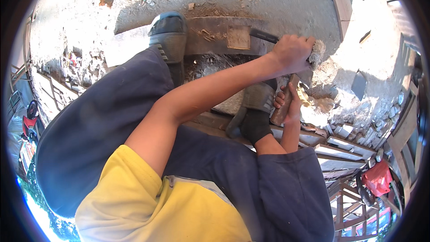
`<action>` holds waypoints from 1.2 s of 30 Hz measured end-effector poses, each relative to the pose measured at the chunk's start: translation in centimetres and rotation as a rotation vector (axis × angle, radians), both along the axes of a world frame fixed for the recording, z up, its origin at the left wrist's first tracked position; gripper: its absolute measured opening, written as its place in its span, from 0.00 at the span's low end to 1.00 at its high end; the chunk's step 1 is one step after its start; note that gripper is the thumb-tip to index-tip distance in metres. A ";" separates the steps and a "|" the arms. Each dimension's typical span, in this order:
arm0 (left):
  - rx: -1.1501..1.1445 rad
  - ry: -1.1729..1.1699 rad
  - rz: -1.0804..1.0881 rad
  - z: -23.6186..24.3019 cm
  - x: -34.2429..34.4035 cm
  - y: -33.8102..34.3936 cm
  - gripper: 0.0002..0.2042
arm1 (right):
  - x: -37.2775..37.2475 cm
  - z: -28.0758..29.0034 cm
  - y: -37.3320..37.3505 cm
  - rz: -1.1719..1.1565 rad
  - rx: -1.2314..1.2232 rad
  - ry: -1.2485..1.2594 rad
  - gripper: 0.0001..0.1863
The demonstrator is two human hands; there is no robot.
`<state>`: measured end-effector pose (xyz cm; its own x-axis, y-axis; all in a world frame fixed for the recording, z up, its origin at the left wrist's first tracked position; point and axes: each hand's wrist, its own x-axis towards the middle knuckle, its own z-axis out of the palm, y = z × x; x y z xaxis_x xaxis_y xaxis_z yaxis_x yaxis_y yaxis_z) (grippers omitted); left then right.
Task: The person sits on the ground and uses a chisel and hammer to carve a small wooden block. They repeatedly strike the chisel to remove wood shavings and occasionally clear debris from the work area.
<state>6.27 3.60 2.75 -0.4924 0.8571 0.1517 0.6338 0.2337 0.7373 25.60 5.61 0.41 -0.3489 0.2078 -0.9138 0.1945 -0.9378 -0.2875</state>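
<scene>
My left hand reaches across to the right, its fingers closed round an adze-like tool. Its black handle sticks out on the left of the fist; a pale, frayed, cord-like bundle shows on the other side. Below the fist, a grey metal blade points down at the upper end of a brown wooden piece. My right hand grips that piece and holds it tilted, beside my right foot. I cannot tell whether blade and wood touch.
My shod feet rest by a dark plank with a pale square patch and shavings. A flat dark piece lies on the ground at the right. Wood offcuts and a red bag are at the lower right, near wooden frames.
</scene>
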 end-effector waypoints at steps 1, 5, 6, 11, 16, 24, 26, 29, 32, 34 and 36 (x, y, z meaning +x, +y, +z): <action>-0.036 -0.015 -0.036 -0.1 -0.4 0.0 0.23 | -0.3 0.2 0.0 0.000 0.003 -0.006 0.16; -0.062 -0.078 -0.070 -0.1 -0.8 0.1 0.24 | -0.2 0.7 0.2 0.032 0.021 -0.020 0.17; -0.019 -0.066 -0.055 -0.3 -0.8 0.2 0.25 | -0.2 0.7 0.2 0.023 0.019 -0.026 0.16; -0.023 -0.068 -0.008 -0.8 -1.1 0.1 0.25 | -0.8 0.8 -0.3 -0.005 0.031 -0.051 0.16; 0.031 -0.049 -0.033 -1.7 -2.0 0.1 0.24 | -0.5 1.8 0.7 0.037 0.054 -0.057 0.15; -0.045 -0.025 -0.068 -2.1 -1.4 1.7 0.21 | -0.5 7.1 1.7 0.028 0.146 -0.263 0.16; -0.076 -0.007 -0.112 -2.0 -1.2 1.5 0.19 | 2.3 6.9 3.2 0.068 0.292 -0.121 0.17; -0.083 0.055 -0.034 -2.9 -1.1 1.6 0.16 | 1.4 10.1 5.7 0.012 0.434 -0.074 0.20; 0.029 0.033 0.018 -3.1 -1.4 2.4 0.14 | 0.1 12.6 7.7 -0.145 0.596 -0.042 0.20; 0.045 0.029 0.009 -3.4 -1.2 2.5 0.13 | -1.4 12.9 7.3 -0.103 0.675 -0.159 0.20; 0.046 0.038 0.010 -3.5 -1.0 2.9 0.13 | -3.0 12.7 5.7 0.021 0.667 -0.175 0.20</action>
